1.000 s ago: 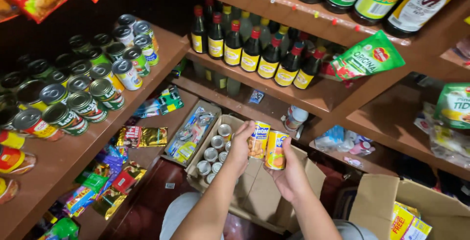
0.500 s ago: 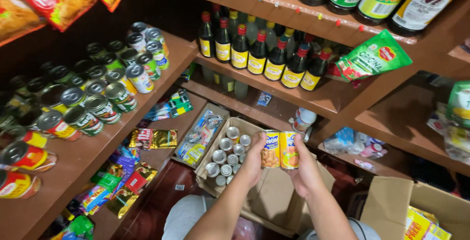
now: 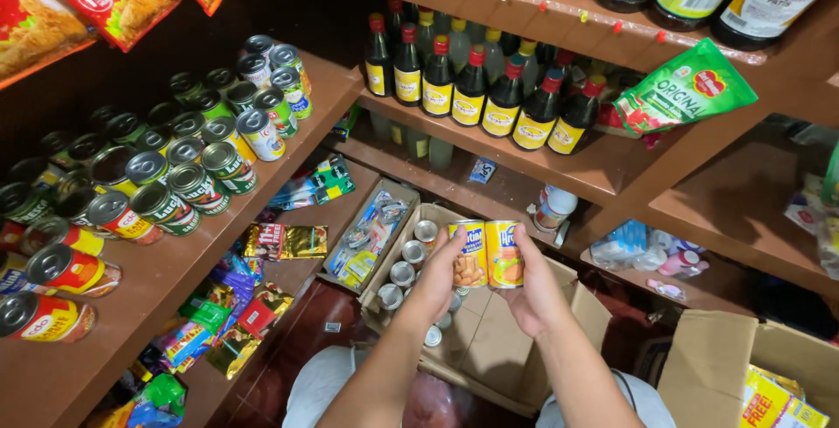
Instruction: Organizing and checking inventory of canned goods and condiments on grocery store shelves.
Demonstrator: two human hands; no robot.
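Two small yellow cans, the left can (image 3: 470,255) and the right can (image 3: 504,254), held upright and side by side, touching, above an open cardboard box (image 3: 489,341). Pressed together that way probably so both travel as one pair, each hand taking one outer side. Left hand (image 3: 437,275) wrapped about the left can, thumb over its front; right hand (image 3: 531,293) closed on the right can, fingertips (image 3: 522,236) hooked at its top edge. Both labels yellow with blue lettering and a picture of orange-yellow food; silver rims just showing at the top. Contents hard to tell from this angle, perhaps fruit or corn.

Below and left of the pair, more cans of the same size (image 3: 409,264) standing in rows inside the box, silver lids up, evidently the stock the pair belongs with. Beside the box, a shallow tray of sachets (image 3: 369,238). Further left, a wooden shelf (image 3: 157,288) crowded with green-labelled tins (image 3: 188,185) standing and red tins (image 3: 48,316) lying on their sides. Foil snack packets (image 3: 284,240) on the shelf beneath. Straight ahead, dark sauce bottles with red caps (image 3: 472,87) ranked on a corner shelf, a green pouch (image 3: 690,87) leaning at their right. Lower right, a second carton (image 3: 752,349) with yellow packs inside.
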